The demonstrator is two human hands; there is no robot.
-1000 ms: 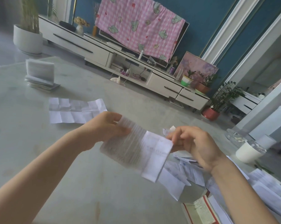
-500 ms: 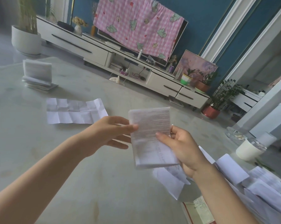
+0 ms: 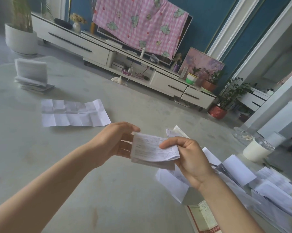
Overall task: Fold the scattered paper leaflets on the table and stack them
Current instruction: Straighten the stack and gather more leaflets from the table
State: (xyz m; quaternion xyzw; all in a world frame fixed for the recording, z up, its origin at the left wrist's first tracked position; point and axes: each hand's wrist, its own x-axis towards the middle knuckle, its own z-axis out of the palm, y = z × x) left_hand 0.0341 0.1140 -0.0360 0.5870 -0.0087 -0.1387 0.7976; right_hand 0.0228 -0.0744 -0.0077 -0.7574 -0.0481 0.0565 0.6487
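Your left hand [image 3: 115,140] and right hand [image 3: 190,157] both pinching folded leaflet [image 3: 152,149] above desk [image 3: 74,165], finished stack [image 3: 32,76] far left

**Around the room: cabinet, cloth and pots**

Against a deep blue wall [image 3: 207,17], a long white TV cabinet [image 3: 71,42] with dark handle strips. Above it, a pink checked cloth [image 3: 138,26] printed with small green figures, draped over a television [image 3: 190,29], only the screen's right edge showing. On the cabinet: a small vase of pale flowers [image 3: 76,25], a slim white bottle [image 3: 142,52], a framed pinkish picture [image 3: 203,64] leaning on the wall. Beside the picture, a green-and-white pot [image 3: 191,79] and a terracotta pot [image 3: 209,85], both planted. On the floor, a red ribbed pot [image 3: 217,112] with a leafy plant at the cabinet's right end, a large white planter [image 3: 20,40] at its left. Far right, a white cup [image 3: 256,150] just beside a clear glass dish [image 3: 242,136].
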